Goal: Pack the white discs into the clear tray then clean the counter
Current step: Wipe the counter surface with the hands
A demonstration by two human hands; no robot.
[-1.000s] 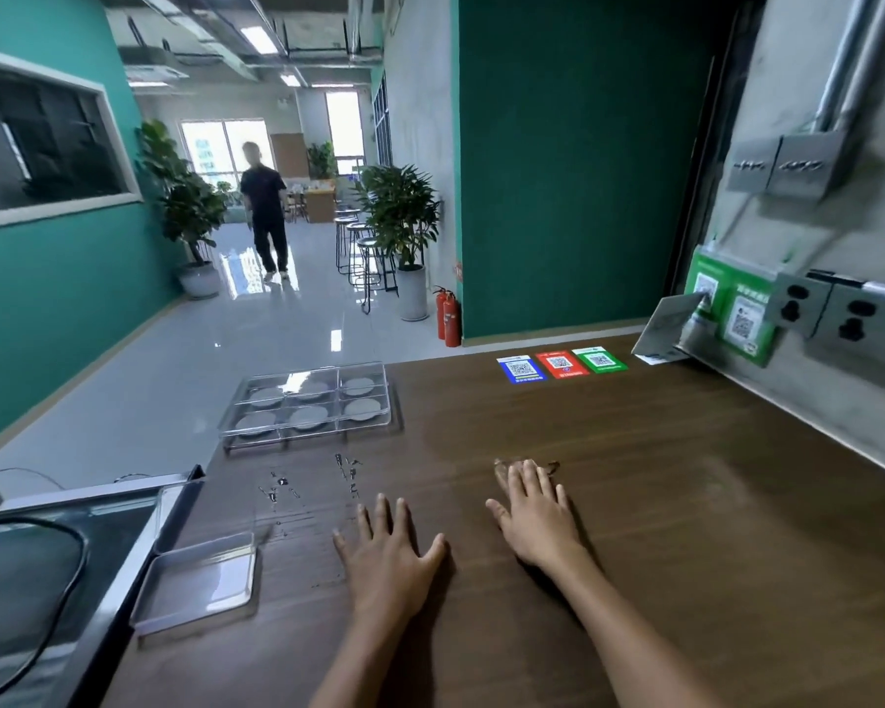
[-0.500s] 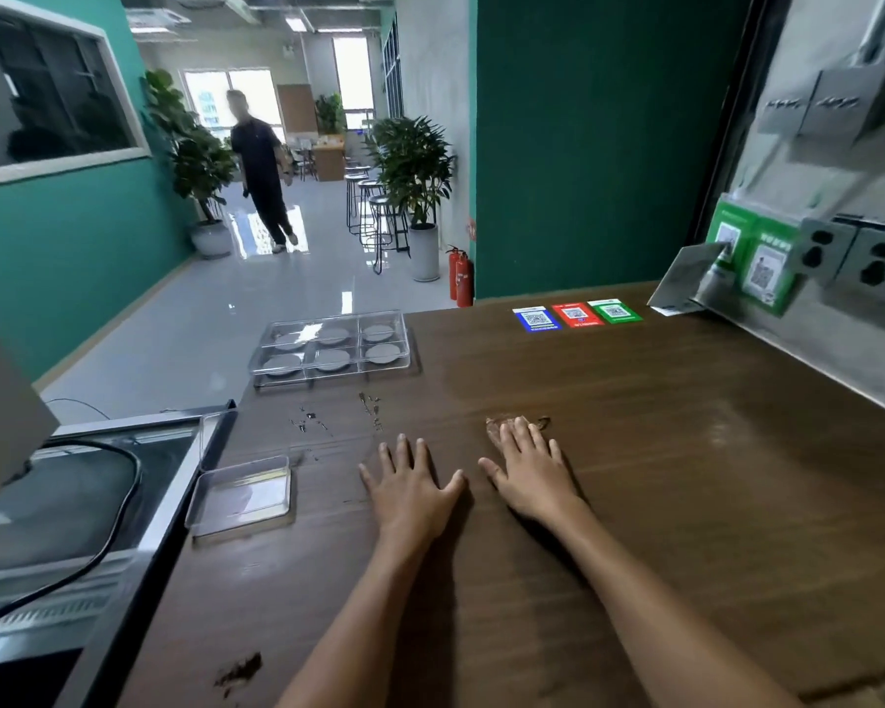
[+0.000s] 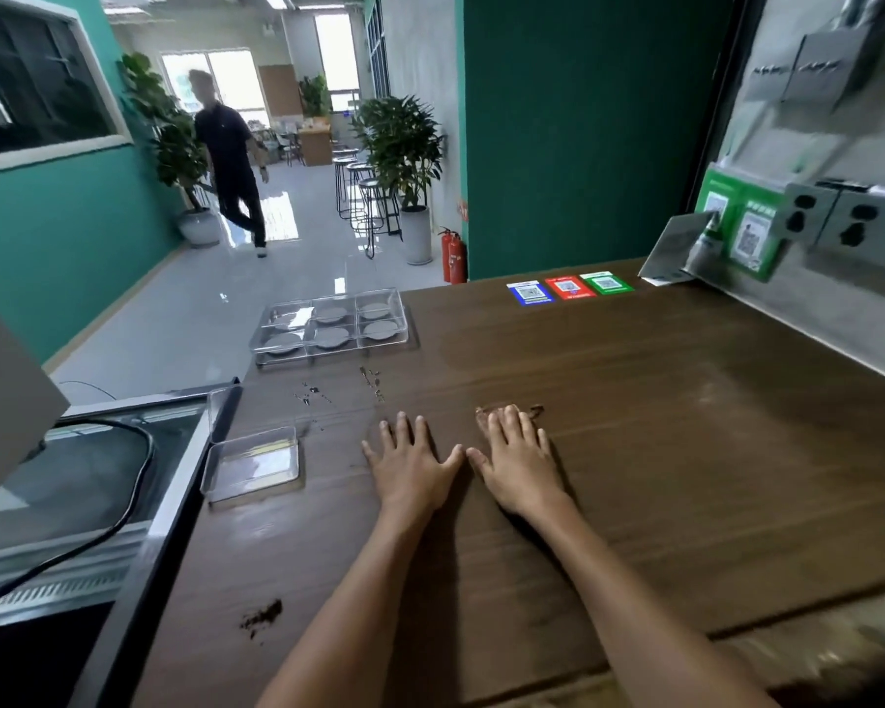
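Observation:
A clear compartmented tray [image 3: 256,344] stands at the far left of the brown wooden counter [image 3: 660,452], with a white disc [image 3: 332,314] in several of its cells. My left hand [image 3: 412,465] and my right hand [image 3: 519,459] lie flat, palms down, side by side on the counter in front of the tray, fingers spread and holding nothing. Brown smears mark the wood at my right fingertips [image 3: 535,411], wet specks [image 3: 313,396] lie between my hands and the tray, and a brown crumb patch [image 3: 261,616] sits near the front left.
A flat clear lid [image 3: 252,463] lies at the counter's left edge beside a steel appliance with a black cable [image 3: 124,508]. Three QR stickers [image 3: 568,287] sit at the far edge. Wall sockets [image 3: 849,222] line the right. A person [image 3: 231,155] walks in the corridor beyond.
The view has tilted down and pulled back, showing the front crumb patch. My hands have slid closer together on the counter. The person in the corridor has walked nearer.

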